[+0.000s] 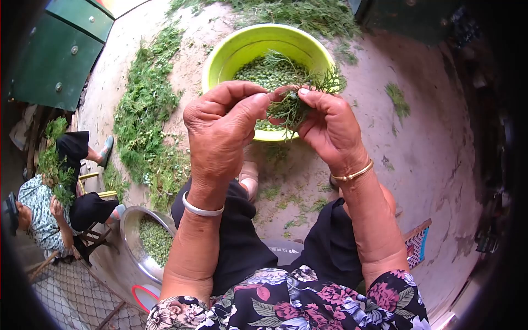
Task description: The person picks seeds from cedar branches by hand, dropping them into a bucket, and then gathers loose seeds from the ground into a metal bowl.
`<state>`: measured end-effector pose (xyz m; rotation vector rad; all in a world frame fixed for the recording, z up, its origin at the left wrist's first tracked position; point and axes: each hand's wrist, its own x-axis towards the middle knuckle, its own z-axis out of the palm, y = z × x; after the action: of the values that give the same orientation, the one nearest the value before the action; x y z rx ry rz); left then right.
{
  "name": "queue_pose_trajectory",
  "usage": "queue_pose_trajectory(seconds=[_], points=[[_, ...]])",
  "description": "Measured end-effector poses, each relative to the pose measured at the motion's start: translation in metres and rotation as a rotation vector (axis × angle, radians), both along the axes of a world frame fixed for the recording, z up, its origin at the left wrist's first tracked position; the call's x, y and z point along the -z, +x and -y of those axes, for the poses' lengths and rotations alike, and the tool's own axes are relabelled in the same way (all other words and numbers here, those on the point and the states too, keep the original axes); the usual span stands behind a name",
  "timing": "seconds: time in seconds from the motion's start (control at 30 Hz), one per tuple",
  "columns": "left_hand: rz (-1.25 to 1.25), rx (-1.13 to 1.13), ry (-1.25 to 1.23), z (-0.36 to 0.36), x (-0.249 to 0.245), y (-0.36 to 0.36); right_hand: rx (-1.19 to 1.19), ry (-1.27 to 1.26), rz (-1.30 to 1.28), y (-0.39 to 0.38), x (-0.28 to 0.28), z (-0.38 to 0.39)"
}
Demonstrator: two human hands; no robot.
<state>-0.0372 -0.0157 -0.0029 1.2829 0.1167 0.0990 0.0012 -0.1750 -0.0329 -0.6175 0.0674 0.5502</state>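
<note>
My right hand (333, 124) grips a green evergreen sprig (291, 108) between thumb and fingers, its feathery leaves spreading above and below. My left hand (223, 118) is closed in a pinch at the sprig's left side, thumb against forefinger; what lies between those fingertips is too small to make out. Both hands are over the near rim of a yellow-green basin (220, 58). Inside it lie many small round green berries (250, 71), with a few leafy bits on top.
Cut evergreen branches (143, 110) lie in a long heap on the floor to the left, with more branches (308, 16) behind the basin. A metal bowl (129, 231) of berries stands at lower left. Beside it sits another person (44, 209) holding greenery. Green metal panels (55, 55) stand upper left.
</note>
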Motion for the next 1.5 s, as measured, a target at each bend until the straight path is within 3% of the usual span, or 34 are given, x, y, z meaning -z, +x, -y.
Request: queue_pose_trajectory(seconds=[0.07, 0.17, 0.23, 0.27, 0.33, 0.37, 0.43, 0.6, 0.67, 0.8, 0.9, 1.0, 1.03, 1.07, 1.13, 1.2, 1.33, 1.4, 1.47, 1.5], points=[[0.047, -0.047, 0.101, 0.012, 0.000, 0.000, 0.025, -0.054, -0.014, -0.004, -0.001, -0.001], [0.329, -0.025, 0.730, 0.016, 0.018, 0.004, 0.057, -0.108, 0.053, -0.005, 0.006, -0.001], [0.386, -0.046, 0.859, 0.017, 0.022, 0.005, 0.014, -0.331, 0.260, -0.004, 0.012, 0.001], [0.443, -0.068, 0.990, 0.018, 0.023, 0.005, 0.015, -0.330, 0.258, -0.005, 0.011, 0.001], [0.461, -0.098, 0.970, 0.019, 0.023, 0.006, -0.014, -0.236, 0.084, -0.006, 0.004, -0.002], [0.380, -0.107, 0.910, 0.019, 0.019, 0.004, -0.013, -0.236, 0.083, -0.007, 0.002, -0.004], [0.313, -0.144, 0.831, 0.019, 0.019, 0.004, 0.009, -0.470, 0.324, -0.008, -0.001, -0.005], [0.224, -0.109, 0.766, 0.018, 0.014, 0.003, -0.003, -0.620, 0.348, -0.007, -0.006, 0.001], [-0.032, 0.035, 0.239, 0.017, 0.002, 0.003, 0.048, -0.487, 0.386, -0.007, -0.008, 0.000], [-0.120, 0.120, -0.227, 0.015, 0.001, 0.005, 0.020, -0.373, 0.360, -0.004, -0.010, 0.007], [-0.068, 0.188, -0.373, 0.005, 0.006, 0.010, 0.145, -0.226, 0.184, 0.004, -0.003, 0.013], [-0.038, 0.271, -0.568, -0.012, 0.013, 0.017, 0.320, -0.224, 0.183, 0.012, -0.008, 0.028], [-0.125, 0.239, -0.587, -0.012, 0.012, 0.017, 0.395, -0.506, 0.418, 0.011, -0.015, 0.031], [-0.211, 0.205, -0.603, -0.012, 0.013, 0.017, 0.396, -0.500, 0.419, 0.011, -0.014, 0.033], [-0.407, 0.212, -0.484, -0.015, 0.024, 0.023, 0.438, -0.452, 0.210, 0.014, -0.012, 0.039], [-0.545, 0.150, -0.147, -0.013, 0.030, 0.036, 0.474, -0.524, 0.277, 0.016, -0.008, 0.043], [-0.393, 0.263, 0.167, -0.039, 0.056, 0.093, 0.463, -0.576, 0.263, 0.017, -0.010, 0.055], [-0.356, 0.114, 0.792, -0.020, 0.048, 0.106, 0.486, -0.628, 0.284, 0.018, -0.010, 0.058], [-0.246, 0.086, 1.359, -0.033, 0.110, 0.140, 0.507, -0.687, 0.309, 0.018, -0.005, 0.062], [-0.152, 0.220, 1.436, -0.037, 0.141, 0.143, 0.535, -0.833, 0.434, 0.017, 0.000, 0.066]])
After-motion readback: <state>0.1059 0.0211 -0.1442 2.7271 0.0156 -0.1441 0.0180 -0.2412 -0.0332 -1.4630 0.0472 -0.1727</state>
